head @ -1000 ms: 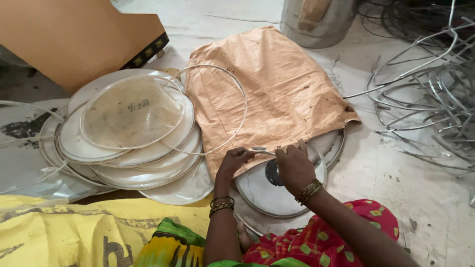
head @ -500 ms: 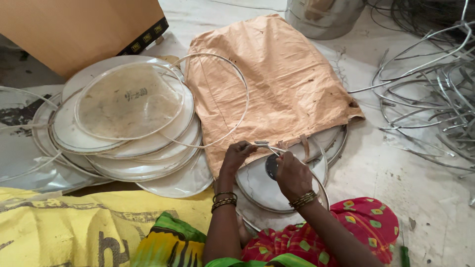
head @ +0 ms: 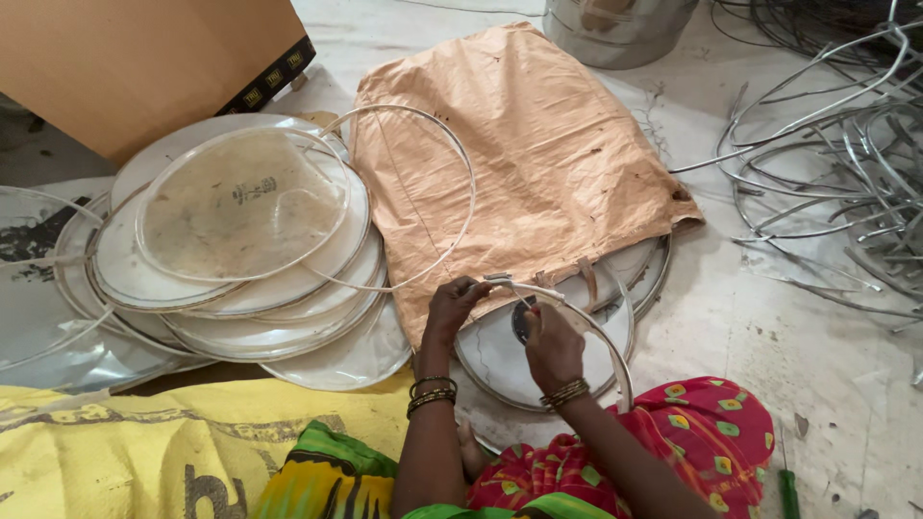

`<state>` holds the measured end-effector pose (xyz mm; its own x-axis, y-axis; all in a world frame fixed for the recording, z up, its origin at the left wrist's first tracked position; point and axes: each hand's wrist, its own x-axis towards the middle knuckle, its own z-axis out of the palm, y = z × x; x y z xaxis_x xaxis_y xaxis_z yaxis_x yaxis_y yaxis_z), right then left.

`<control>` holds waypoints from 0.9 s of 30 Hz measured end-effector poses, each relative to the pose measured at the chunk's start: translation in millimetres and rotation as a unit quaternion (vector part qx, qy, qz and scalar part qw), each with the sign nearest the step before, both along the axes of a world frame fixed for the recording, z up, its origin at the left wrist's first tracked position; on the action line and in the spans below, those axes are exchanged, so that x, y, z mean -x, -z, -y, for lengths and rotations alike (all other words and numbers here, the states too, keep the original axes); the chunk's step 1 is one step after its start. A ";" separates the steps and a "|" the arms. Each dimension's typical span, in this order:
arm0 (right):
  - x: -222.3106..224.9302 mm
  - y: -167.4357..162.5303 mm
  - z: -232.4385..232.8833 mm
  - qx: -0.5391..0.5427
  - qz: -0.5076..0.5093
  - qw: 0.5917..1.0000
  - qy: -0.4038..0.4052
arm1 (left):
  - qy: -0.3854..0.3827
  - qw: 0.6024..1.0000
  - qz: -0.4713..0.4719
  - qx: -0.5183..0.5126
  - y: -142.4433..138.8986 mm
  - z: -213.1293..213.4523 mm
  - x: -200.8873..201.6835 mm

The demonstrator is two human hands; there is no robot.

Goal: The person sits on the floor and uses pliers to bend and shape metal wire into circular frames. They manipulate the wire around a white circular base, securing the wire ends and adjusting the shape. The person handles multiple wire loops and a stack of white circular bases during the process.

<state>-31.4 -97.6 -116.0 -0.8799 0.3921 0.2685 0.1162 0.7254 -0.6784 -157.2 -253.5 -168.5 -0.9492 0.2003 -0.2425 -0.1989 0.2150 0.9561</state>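
My left hand (head: 452, 306) and my right hand (head: 552, 343) both grip a thin pale hoop (head: 608, 338) at its top, just below the edge of a tan woven sack (head: 524, 159). The hoop rises off a round white drum skin (head: 500, 358) lying on the floor in front of my knees. Part of the hoop is hidden behind my right hand and arm. Both wrists carry bangles.
A pile of round translucent drum skins (head: 240, 240) and a loose hoop (head: 452, 154) lie at left. A cardboard box (head: 144, 58) stands behind them. Bent metal wire rings (head: 846, 183) crowd the right. A metal vessel (head: 615, 24) is at the top, a yellow sack (head: 125, 452) near me.
My hands have drawn the hoop down and toward me, off the sack's edge and over the drum skin; its near arc now stands clear of the skin.
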 end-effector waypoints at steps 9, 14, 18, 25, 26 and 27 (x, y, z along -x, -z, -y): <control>12.5 45.2 0.4 0.141 -0.008 0.988 0.067 | -0.002 0.996 -0.014 0.091 0.6 1.1 -1.2; 17.8 52.4 -2.1 0.178 0.019 0.982 0.059 | 0.027 0.990 -0.061 0.122 0.7 -3.5 1.9; 15.9 20.1 -11.0 0.164 0.021 0.983 0.073 | 0.057 0.992 -0.090 0.074 -36.9 -2.8 4.9; 14.4 -117.0 -49.1 0.105 -0.120 0.987 -0.018 | 0.200 0.968 -0.099 -0.114 -162.2 16.7 -11.9; 12.9 -133.6 -52.2 0.086 -0.138 0.986 -0.037 | 0.202 0.963 -0.098 -0.148 -174.4 15.0 -20.0; 11.5 -147.6 -53.9 0.077 -0.152 0.985 -0.041 | 0.204 0.957 -0.097 -0.183 -185.2 12.8 -26.6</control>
<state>-42.9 -43.8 31.5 -0.7982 0.3809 0.4668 -0.1633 0.6091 -0.7761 -130.6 -266.3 16.7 -0.7942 0.6014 0.0875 0.0192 -0.1190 0.9927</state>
